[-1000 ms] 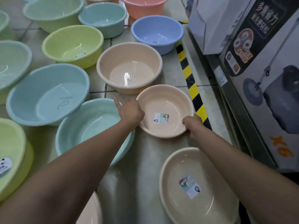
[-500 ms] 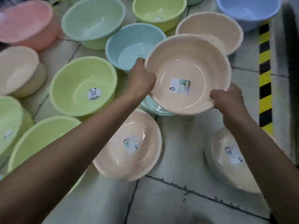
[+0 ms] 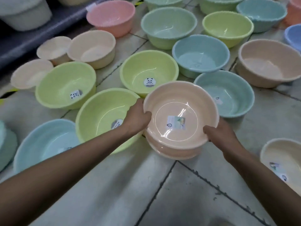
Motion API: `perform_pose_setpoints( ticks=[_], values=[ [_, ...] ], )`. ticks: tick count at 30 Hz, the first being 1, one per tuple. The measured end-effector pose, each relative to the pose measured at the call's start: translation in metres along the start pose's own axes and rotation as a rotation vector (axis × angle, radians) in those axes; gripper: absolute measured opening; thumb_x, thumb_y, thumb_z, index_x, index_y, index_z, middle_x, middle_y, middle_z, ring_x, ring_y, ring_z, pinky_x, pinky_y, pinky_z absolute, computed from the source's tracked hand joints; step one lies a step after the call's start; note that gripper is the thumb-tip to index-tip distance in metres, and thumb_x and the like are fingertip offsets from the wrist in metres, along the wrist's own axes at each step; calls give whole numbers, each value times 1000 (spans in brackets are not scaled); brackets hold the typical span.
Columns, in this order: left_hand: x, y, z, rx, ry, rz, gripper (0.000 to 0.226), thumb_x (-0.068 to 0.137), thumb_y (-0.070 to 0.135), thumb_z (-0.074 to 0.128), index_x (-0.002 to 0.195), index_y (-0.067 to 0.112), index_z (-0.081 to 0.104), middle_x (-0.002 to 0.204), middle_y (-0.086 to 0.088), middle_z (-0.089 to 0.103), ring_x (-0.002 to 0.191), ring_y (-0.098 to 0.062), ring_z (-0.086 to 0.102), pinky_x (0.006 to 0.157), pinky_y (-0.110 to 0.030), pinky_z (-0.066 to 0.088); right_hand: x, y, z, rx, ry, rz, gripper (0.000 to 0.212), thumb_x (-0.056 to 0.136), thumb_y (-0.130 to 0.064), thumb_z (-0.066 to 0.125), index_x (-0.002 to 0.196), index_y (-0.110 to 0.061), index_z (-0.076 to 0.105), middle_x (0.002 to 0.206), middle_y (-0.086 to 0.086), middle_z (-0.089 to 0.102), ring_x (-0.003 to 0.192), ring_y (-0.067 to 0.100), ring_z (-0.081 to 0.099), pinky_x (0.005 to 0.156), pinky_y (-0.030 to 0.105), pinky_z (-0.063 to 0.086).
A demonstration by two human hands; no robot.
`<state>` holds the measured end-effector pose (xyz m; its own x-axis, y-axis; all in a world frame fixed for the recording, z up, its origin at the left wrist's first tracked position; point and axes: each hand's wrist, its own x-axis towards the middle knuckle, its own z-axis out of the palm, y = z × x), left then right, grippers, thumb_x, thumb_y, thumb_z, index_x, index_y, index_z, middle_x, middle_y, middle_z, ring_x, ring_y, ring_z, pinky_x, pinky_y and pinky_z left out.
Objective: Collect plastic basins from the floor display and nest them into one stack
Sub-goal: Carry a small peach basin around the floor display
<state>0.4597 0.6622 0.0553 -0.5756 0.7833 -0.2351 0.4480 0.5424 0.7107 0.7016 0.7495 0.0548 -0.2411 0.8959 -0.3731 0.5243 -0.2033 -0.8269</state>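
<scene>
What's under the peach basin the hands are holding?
A second peach basin: only its near rim and wall show. The held basin covers its inside.

Both bare forearms reach forward and converge. The left hand point(image 3: 138, 115) grips the rim of the peach basin point(image 3: 179, 101) held between the hands, thumb hooked over the edge. The right hand point(image 3: 218, 132) grips the opposite rim, thumb inside and the other fingers hidden underneath.
</scene>
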Motion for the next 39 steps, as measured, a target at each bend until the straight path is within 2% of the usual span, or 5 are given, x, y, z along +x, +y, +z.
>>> perform_pose_setpoints(
  ticks=[13, 18, 29, 35, 39],
  values=[
    [-107, -196, -206, -221, 456, -357, 24, 83, 15, 50, 107, 15, 49, 93, 0, 62, 79, -25, 64, 56, -32, 51, -44, -135, 255, -232, -601, -240, 27, 83, -4, 57, 107, -16, 58, 95, 3, 67, 86, 25, 67, 78, 47, 61],
    [-160, -270, -271, -359, 607, -455, 25, 79, 18, 52, 104, 13, 51, 98, -5, 61, 97, -31, 62, 83, -46, 56, -93, -179, 361, -348, -762, -319, 28, 83, -3, 57, 109, -15, 58, 96, 2, 65, 90, 24, 66, 71, 40, 61],
    [-165, -373, -335, -403, 670, -560, 22, 86, 9, 54, 107, 13, 50, 102, -8, 62, 90, -29, 61, 71, -40, 57, -128, -219, 478, -473, -847, -314, 35, 84, -1, 57, 117, -14, 56, 94, 1, 64, 88, 23, 64, 76, 43, 62],
    [-98, -354, -340, -429, 588, -538, 22, 90, 9, 51, 112, 10, 51, 104, -7, 58, 79, -14, 56, 46, -19, 43, -74, -244, 476, -503, -811, -246, 30, 85, -2, 56, 115, -6, 58, 95, 12, 66, 82, 28, 66, 78, 44, 61],
    [-54, -342, -353, -451, 580, -542, 20, 90, 12, 51, 109, 11, 51, 105, -8, 60, 80, -14, 57, 57, -28, 51, -37, -270, 483, -482, -764, -281, 29, 83, -4, 57, 111, -9, 59, 94, 12, 66, 76, 22, 63, 60, 31, 57]
  ],
)
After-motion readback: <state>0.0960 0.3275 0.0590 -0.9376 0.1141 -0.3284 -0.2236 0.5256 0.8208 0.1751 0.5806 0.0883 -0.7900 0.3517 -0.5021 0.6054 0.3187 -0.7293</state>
